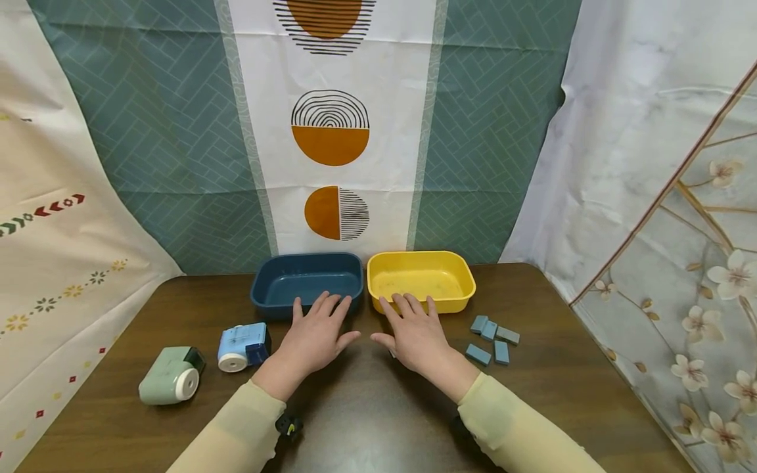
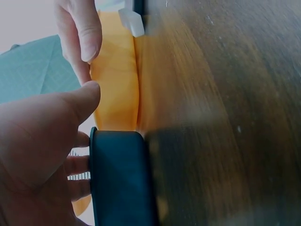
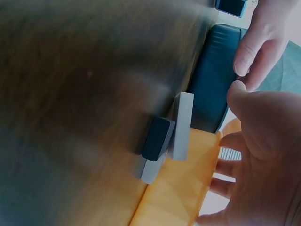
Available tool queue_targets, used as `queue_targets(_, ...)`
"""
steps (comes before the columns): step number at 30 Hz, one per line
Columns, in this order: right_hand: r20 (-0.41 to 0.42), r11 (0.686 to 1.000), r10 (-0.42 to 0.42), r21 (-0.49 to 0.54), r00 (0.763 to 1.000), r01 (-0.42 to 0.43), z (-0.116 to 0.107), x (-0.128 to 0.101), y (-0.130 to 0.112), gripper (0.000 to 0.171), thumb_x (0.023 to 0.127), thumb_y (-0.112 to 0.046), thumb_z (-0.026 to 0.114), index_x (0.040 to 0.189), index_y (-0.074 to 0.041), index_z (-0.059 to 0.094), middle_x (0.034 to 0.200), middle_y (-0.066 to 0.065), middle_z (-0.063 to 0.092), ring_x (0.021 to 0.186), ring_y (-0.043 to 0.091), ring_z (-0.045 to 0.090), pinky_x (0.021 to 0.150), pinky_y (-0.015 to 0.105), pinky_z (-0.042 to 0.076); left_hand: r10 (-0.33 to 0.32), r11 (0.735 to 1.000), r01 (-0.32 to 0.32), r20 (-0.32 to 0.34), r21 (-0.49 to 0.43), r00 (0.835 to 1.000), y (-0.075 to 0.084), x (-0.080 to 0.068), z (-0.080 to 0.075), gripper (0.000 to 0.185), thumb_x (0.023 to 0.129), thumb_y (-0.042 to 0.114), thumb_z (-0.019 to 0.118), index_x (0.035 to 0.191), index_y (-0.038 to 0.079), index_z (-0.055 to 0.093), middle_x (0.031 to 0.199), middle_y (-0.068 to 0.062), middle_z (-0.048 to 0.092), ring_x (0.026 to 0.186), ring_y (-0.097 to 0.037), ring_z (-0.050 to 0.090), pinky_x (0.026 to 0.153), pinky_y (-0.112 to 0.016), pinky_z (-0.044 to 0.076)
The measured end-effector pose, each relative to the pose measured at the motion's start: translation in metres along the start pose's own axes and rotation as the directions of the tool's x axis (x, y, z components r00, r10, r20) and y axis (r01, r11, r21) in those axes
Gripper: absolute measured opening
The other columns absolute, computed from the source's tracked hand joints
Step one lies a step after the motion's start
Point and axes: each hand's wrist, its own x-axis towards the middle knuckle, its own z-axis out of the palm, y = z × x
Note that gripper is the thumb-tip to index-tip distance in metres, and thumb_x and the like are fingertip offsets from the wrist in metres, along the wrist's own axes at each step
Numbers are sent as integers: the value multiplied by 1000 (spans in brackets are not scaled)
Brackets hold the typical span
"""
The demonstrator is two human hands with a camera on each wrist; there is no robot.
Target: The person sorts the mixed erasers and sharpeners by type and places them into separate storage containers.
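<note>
Left hand (image 1: 316, 335): its fingers were spread and nearly straight, thumb turned inward, with the fingertips at the near rim of the blue tray.
Right hand (image 1: 416, 335): it lay as a mirror of the other, fingers spread, thumb turned inward, fingertips at the near rim of the yellow tray; whether either hand touched its tray could not be told.
Blue tray (image 1: 296, 287): it stood upright at the far edge of the counter (image 1: 355, 420), in front of the left hand.
Yellow tray (image 1: 420, 282): it stood upright just beside the blue one, to its right.
Light-blue device (image 1: 236, 339): it sat on the counter near the left hand, on its outer side, a white round part facing the person.
Green device (image 1: 162, 374): it lay further left and nearer the person, also with a white round part.
Grey-blue blocks (image 1: 478, 355): five small ones lay in a loose group to the right of the right hand.
Dark piece (image 3: 158, 140): it showed against pale pieces (image 3: 183, 125) before the trays in the right wrist view, perhaps beneath the right hand, though blur left their kind unclear.
Backdrop: a teal and white cloth (image 1: 497, 131) hung behind the trays.
</note>
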Motion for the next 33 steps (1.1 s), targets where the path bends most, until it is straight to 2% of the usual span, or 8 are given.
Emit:
queue_targets(6, -5, 1000, 7, -8, 1000, -7, -3, -2, -2, 79, 108, -67, 57, 170, -19, 47, 164, 14, 51, 152, 38, 45, 124, 73, 31, 20, 1000, -20, -4, -5, 1000, 0, -1, 0, 76, 108, 56, 68, 166, 10, 51, 164, -18, 53, 159, -43, 39, 120, -86, 21)
queue_targets(15, -8, 999, -3, 35, 1000, 3, -3, -1, -2, 76, 109, -64, 57, 168, -17, 49, 166, 15, 50, 153, 39, 44, 125, 73, 30, 23, 999, -22, 13, -31, 1000, 0, -2, -1, 77, 107, 57, 68, 167, 12, 50, 165, -16, 52, 160, -42, 38, 121, -85, 19)
queue_targets(20, -19, 995, -39, 87, 999, 40, -5, 5, -3, 79, 109, -64, 57, 169, -14, 48, 174, 13, 43, 161, 37, 36, 128, 71, 26, 17, 999, -16, 13, -43, 1000, 0, -2, -1, 77, 107, 58, 67, 167, 12, 49, 166, -16, 51, 161, -41, 36, 122, -84, 17)
queue_targets(24, -8, 988, -77, 130, 997, 78, -5, 12, -7, 80, 110, -63, 56, 171, -13, 43, 177, 13, 37, 165, 36, 29, 130, 69, 23, 26, 999, -26, -3, -25, 1000, 0, -4, 0, 76, 108, 57, 67, 167, 12, 50, 165, -15, 52, 160, -41, 38, 122, -84, 19)
queue_targets(33, 13, 972, -140, 191, 990, 135, 0, 25, -11, 77, 113, -59, 53, 172, -11, 40, 179, 13, 32, 166, 35, 27, 131, 68, 22, 28, 1000, -28, -10, -4, 1000, -2, -3, 2, 74, 109, 51, 68, 167, 10, 49, 168, -13, 50, 161, -39, 36, 123, -83, 20)
